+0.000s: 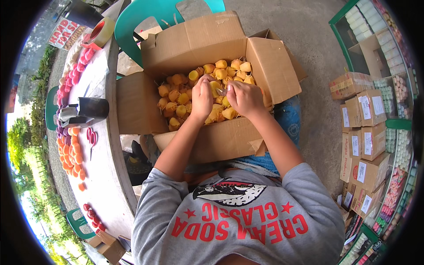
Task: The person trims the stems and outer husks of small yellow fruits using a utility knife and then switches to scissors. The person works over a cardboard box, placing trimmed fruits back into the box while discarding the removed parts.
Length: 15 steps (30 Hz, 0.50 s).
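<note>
My left hand (202,100) is closed, its fingers round the edge of a small yellow candle (214,89) held over an open cardboard box (203,145). Close beside it, my right hand (243,98) is also closed. A small greyish, shiny thing (223,92) shows at its fingertips, too small to name. Below both hands, the box holds many loose yellow and orange candles (182,110), short and rounded, with thin wick-like strands. The hands cover some of them.
On the left, a long white table (104,176) carries a tape roll (102,34), a black tape dispenser (93,107), red-handled scissors (91,138) and strung coloured pieces. A green chair (128,33) stands behind the box. To the right are stacked cartons (366,141) and filled shelves (388,53).
</note>
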Tool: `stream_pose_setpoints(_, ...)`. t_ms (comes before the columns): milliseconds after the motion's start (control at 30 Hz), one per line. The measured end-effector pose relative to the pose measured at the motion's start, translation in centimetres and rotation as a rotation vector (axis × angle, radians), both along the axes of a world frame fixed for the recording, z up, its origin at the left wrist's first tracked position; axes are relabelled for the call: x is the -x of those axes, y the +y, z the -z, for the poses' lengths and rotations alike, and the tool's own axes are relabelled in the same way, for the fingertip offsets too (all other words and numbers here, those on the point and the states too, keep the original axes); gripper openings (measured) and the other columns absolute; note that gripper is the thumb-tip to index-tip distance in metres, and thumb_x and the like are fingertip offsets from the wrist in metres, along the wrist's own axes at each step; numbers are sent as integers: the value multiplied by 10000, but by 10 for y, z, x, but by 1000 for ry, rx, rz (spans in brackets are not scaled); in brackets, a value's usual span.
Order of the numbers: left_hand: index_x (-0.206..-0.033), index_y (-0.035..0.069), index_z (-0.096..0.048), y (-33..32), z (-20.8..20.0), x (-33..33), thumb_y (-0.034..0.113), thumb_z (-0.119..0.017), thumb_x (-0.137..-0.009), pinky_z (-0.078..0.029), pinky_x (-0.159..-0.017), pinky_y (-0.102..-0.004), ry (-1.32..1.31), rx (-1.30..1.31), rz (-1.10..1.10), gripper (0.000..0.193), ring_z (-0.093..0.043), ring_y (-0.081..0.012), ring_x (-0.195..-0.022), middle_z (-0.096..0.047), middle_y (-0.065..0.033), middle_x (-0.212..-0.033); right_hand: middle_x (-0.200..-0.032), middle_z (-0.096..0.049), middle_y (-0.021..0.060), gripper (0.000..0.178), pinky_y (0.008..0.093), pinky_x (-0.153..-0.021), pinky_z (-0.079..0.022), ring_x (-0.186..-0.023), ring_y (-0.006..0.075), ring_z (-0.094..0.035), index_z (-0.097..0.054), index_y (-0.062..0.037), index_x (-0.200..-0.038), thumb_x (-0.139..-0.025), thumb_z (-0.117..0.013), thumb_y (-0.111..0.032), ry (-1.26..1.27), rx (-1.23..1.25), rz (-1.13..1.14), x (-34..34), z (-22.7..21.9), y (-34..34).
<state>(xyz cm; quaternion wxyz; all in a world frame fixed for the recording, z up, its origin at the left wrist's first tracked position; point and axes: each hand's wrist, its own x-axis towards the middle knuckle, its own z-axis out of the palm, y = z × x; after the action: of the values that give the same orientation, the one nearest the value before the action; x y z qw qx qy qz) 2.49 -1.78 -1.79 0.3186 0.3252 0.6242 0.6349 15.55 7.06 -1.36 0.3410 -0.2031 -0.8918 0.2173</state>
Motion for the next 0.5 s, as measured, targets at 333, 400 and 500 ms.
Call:
stream_pose_setpoints(333,-836,35,-514,-3,2,8,218,-268,-973,-347,-440,-236,-113,-189,-83,336,-392,-83,-475,-466,-19,-648,-630,-609,105,309,387,-489,-479,-518,296,-591,-571,-83,-749,-947,-385,-231,121,153,94,-3,1,12)
stream_pose_setpoints(400,-885,48,-505,-2,-5,8,239,-251,-985,-360,-445,-207,-247,-201,-30,332,-423,-69,-509,-479,-19,-685,-617,-593,102,310,386,-488,-475,-519,295,-586,-554,-83,-735,-949,-383,-228,60,122,-5,-1,1,7)
stream_pose_setpoints(500,-899,45,-504,0,-10,-4,217,-254,-974,-369,-456,-215,-107,-148,-50,313,-427,-73,-518,-489,-21,-698,-611,-582,107,306,387,-487,-468,-521,298,-583,-535,-76,-720,-946,-390,-223,87,93,-88,0,-3,-1)
